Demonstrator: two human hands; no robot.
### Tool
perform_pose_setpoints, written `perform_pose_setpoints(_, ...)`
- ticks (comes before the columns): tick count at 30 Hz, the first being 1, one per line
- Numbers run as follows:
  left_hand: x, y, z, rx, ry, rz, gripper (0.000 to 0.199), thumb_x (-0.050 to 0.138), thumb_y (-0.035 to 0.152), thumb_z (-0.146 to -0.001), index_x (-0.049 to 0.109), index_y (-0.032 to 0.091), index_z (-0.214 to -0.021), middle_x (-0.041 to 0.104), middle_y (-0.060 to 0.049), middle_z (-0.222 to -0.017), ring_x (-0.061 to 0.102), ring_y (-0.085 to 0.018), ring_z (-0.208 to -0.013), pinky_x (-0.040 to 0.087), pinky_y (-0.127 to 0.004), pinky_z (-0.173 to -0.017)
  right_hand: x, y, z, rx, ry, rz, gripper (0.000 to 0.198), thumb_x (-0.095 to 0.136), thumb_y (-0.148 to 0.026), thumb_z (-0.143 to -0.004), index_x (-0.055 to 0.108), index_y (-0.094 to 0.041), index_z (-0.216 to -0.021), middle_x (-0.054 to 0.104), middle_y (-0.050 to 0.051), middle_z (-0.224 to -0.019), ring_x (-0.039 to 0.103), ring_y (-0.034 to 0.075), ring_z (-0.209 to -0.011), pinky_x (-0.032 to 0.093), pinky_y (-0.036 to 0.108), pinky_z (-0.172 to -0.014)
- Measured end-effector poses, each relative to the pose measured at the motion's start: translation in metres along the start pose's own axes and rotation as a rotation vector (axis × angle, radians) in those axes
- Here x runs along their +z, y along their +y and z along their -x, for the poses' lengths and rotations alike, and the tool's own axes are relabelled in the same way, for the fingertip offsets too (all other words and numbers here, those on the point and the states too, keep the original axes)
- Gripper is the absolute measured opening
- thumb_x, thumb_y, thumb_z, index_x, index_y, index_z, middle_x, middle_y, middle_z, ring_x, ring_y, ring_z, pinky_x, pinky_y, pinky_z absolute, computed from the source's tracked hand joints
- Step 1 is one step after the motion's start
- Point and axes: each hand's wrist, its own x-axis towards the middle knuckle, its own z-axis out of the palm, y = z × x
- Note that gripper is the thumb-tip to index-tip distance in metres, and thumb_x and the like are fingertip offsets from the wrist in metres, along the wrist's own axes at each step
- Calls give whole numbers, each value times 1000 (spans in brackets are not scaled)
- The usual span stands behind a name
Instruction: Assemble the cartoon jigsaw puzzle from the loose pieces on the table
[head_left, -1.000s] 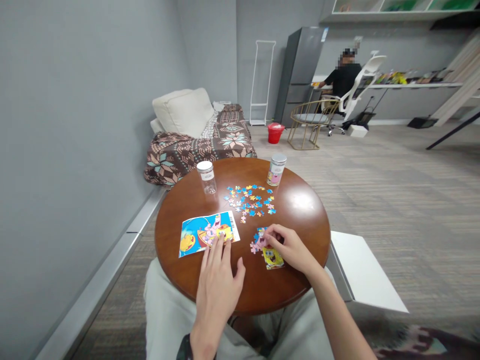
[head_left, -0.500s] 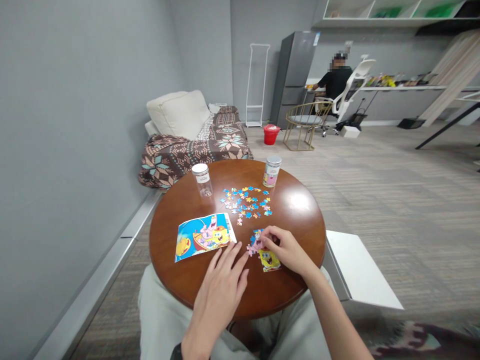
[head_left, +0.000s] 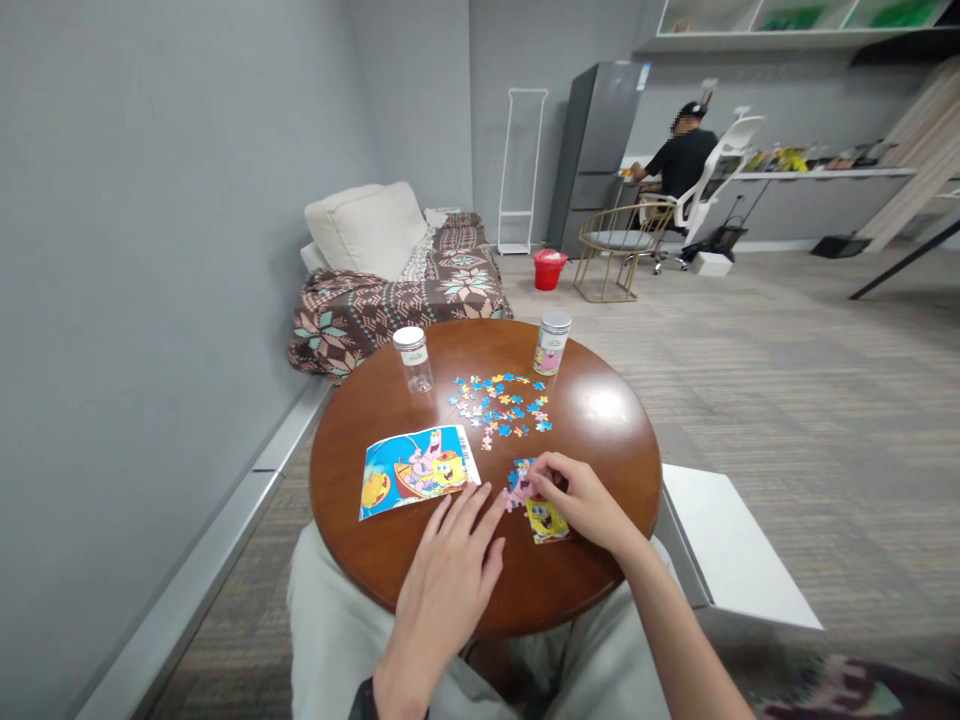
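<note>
On a round brown table lies a partly joined jigsaw puzzle (head_left: 547,520) with a yellow cartoon face and pink and blue parts. My right hand (head_left: 581,500) is over its upper right side, thumb and fingers pinched together on a puzzle piece that they mostly hide. My left hand (head_left: 454,560) rests flat with fingers stretched out, its fingertips between the puzzle and a printed reference picture (head_left: 409,472). The picture's lower right corner is close to those fingertips. Loose puzzle pieces (head_left: 504,402) are scattered beyond both hands.
At the table's far side stand a clear jar with a white lid (head_left: 414,360) and a labelled jar (head_left: 552,345). A white box (head_left: 739,545) is right of the table (head_left: 352,550). Farther back are a covered sofa (head_left: 397,300), a red bucket (head_left: 548,272) and a seated person (head_left: 682,160).
The whole view has shifted slightly, so the table and room appear a little farther right. Both hands keep nearly the same places relative to the puzzle.
</note>
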Motion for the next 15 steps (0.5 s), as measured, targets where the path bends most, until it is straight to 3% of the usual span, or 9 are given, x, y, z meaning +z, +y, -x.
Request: perform_pose_setpoints(15,-3,2,0,-11,-8,21,45,46,20,-96,48,26,-140,52,-4,-146,46,-22,-137,42,-46,-114,0,-2,0,17,-4,-8,22,52,-35,-92,63,-19,-81,66,3,-77,61,17,-73,45,27,-69)
